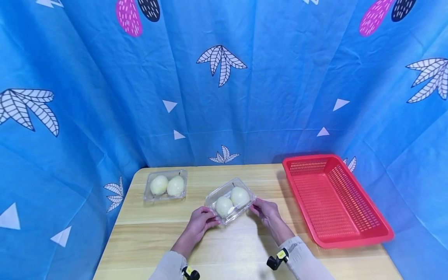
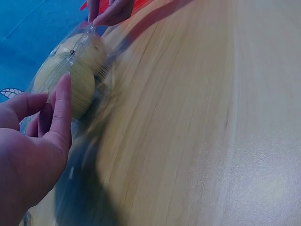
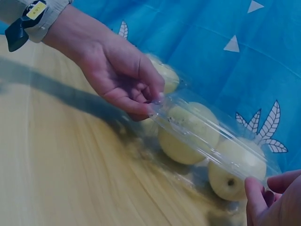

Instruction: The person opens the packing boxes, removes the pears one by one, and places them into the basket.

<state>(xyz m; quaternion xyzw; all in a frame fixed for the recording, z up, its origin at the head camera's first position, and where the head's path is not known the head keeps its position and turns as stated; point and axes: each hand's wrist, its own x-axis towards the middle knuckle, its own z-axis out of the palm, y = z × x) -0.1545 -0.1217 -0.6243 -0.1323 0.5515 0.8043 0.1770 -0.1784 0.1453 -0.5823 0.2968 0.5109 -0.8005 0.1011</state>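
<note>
A clear plastic container (image 1: 216, 191) stands at an angle near the table's middle, with two pale yellow-green pears (image 1: 239, 196) inside. My left hand (image 1: 202, 222) pinches its near left corner between thumb and fingers. At the right end, my right hand (image 1: 266, 212) grips the edge. The left wrist view shows the left thumb and fingers on the plastic rim beside a pear (image 2: 75, 87). In the right wrist view, both hands hold the same long edge, with the pears (image 3: 188, 134) behind it. Whether the container's base touches the table cannot be told.
A second clear container (image 1: 148, 194) with two similar pears (image 1: 175, 186) sits at the table's back left. On the right lies a red plastic basket (image 1: 325, 202) with slotted walls. A blue patterned curtain (image 1: 224, 109) surrounds the wooden table (image 1: 147, 241).
</note>
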